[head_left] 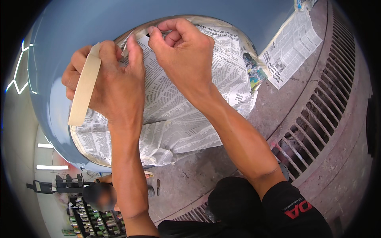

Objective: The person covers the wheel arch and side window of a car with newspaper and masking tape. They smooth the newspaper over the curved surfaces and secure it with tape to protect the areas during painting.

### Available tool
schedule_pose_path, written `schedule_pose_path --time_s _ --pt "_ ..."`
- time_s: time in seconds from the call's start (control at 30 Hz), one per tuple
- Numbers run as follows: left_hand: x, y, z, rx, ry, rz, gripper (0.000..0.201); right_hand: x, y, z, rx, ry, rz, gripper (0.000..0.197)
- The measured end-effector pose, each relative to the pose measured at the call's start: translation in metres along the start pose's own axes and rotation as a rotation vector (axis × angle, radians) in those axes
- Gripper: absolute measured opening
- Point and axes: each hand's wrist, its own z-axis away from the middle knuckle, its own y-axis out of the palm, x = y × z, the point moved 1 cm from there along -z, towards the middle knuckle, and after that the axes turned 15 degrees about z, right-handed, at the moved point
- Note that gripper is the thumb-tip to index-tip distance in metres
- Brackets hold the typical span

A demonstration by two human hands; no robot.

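A roll of masking tape (86, 87) hangs on my left hand (119, 89), held by the curled fingers. The thumb and forefinger of that hand close near a short pale strip (126, 47) at the edge of the wheel arch. My right hand (186, 55) is closed in a pinch at the arch's top edge, just right of the left. What its fingertips hold is too small to make out. Newspaper sheets (166, 103) cover the wheel opening beneath both hands, wrinkled lower down. Around them curves a blue-grey vehicle panel (99, 22).
Another newspaper sheet (291, 49) is taped along the panel's edge at upper right. A metal floor grate (313, 123) curves along the right side. At lower left, a person (99, 196) is near a rack of cans (93, 220). A thin tool (158, 186) lies on the floor.
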Motion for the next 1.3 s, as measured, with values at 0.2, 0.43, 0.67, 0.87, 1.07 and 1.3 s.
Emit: schedule_pose_path --time_s 0.2,0.43,0.67,0.87,1.07,1.3 --pt "-0.004 -0.012 -0.002 -0.055 -0.011 -0.053 0.042 -0.007 -0.001 0.002 -0.03 -0.003 -0.058 0.016" --pt "0.007 -0.021 -0.001 0.01 -0.079 0.043 0.03 -0.001 -0.004 -0.004 0.078 0.129 -0.052 0.018" --pt "-0.038 -0.089 0.066 0.395 -0.449 1.11 0.084 0.02 -0.089 0.024 0.594 0.082 -0.258 0.027" --pt "-0.044 -0.088 0.081 0.696 -0.568 1.5 0.11 0.009 -0.118 0.046 0.802 -0.087 -0.219 0.03" --pt "-0.036 -0.088 0.07 0.734 -0.858 1.602 0.065 0.037 -0.126 0.042 0.583 -0.334 0.064 0.017" --pt "-0.036 -0.11 0.096 0.322 0.11 0.863 0.023 0.011 -0.083 0.007 0.264 0.2 -0.035 0.01"
